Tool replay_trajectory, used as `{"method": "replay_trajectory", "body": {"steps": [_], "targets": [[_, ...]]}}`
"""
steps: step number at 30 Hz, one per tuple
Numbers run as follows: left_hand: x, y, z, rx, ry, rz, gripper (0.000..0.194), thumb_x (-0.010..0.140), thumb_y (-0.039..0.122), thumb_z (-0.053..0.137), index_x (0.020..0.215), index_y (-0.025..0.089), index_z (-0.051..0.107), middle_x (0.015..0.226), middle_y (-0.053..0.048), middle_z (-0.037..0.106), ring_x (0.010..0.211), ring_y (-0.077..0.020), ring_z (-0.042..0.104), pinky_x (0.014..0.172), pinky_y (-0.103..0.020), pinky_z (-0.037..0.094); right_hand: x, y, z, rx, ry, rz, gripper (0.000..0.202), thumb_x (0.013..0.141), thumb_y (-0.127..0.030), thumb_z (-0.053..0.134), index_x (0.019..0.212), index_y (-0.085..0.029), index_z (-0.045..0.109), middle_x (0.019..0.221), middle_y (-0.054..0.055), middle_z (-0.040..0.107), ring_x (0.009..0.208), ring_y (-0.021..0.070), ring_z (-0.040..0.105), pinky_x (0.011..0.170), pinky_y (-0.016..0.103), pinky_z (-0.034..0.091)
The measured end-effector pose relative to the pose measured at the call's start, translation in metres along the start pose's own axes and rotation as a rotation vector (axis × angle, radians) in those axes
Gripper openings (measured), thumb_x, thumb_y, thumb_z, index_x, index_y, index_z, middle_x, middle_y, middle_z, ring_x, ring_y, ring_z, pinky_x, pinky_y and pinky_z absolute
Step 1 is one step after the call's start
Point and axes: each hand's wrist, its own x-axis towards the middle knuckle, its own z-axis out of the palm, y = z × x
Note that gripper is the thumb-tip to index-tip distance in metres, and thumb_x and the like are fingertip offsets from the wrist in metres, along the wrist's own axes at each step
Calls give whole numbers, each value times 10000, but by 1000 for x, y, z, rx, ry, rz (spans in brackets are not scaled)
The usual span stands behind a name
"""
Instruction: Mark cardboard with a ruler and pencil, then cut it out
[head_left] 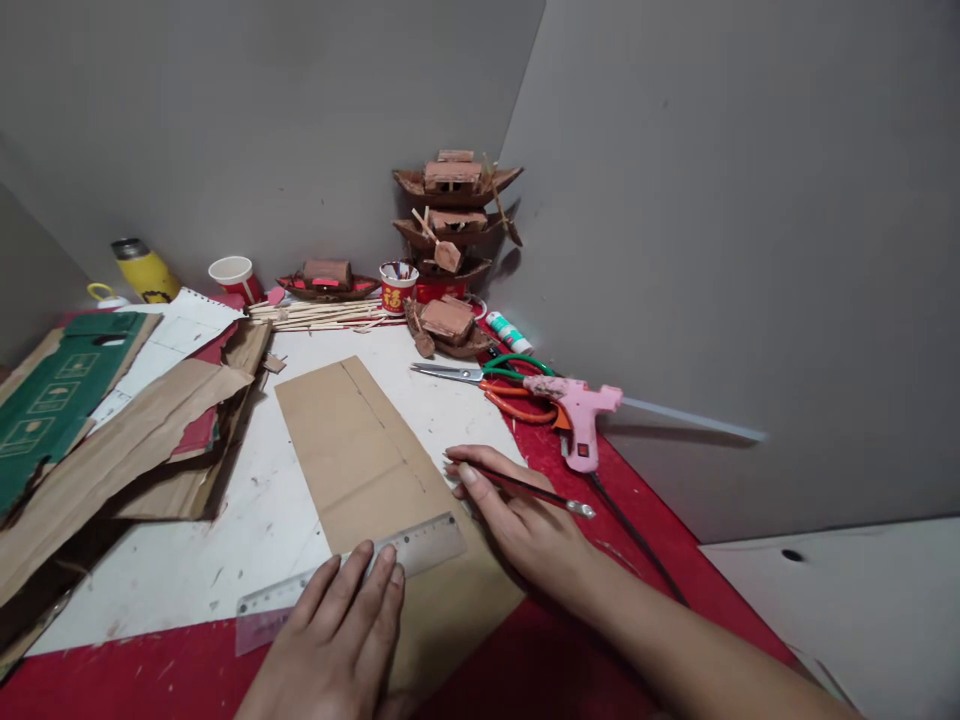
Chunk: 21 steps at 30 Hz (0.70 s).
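A brown cardboard piece (352,430) with dashed pencil marks near its right edge lies on a white sheet. Across it rests a clear ruler (431,541), slanting up to the right. My left hand (337,620) lies on the ruler with its fingers stretched out, pressing it to the cardboard. A dark pencil (525,487) is pinched in my right hand (517,520), its tip near the cardboard's right edge and its metal end toward the right.
Torn cardboard (120,460) is heaped at left. Scissors (457,373) and a pink glue gun (581,415) lie at right. Behind are thin sticks (322,316), a paper cup (397,290), a yellow bottle (146,270) and several model boats (454,185).
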Motion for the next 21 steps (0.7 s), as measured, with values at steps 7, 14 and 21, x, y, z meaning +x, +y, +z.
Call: {"method": "replay_trajectory", "body": {"steps": [7, 14, 21], "targets": [[7, 8, -7, -13, -79, -31, 806, 831, 742, 450, 1278, 87, 597, 1330, -123, 616, 1243, -325, 491, 1009, -413, 311, -5, 1, 0, -33, 15, -63, 271, 972, -320, 454, 1105, -175, 640, 1045, 73, 726, 936, 175, 691, 843, 277, 546], [2, 12, -4, -44, -113, -80, 877, 810, 740, 466, 1368, 65, 504, 1429, -149, 520, 1356, -352, 367, 1085, -443, 234, -11, -7, 3, 3, -15, -77, 258, 981, -316, 446, 1086, -180, 638, 1058, 76, 722, 980, 176, 685, 872, 276, 545], [10, 7, -2, -37, -69, -63, 820, 864, 732, 380, 1316, 71, 556, 1359, -130, 591, 1286, -298, 472, 1032, -392, 318, -10, -4, 5, 40, -41, -70, 242, 995, -298, 435, 1110, -199, 623, 1022, 51, 728, 903, 153, 704, 831, 255, 559]]}}
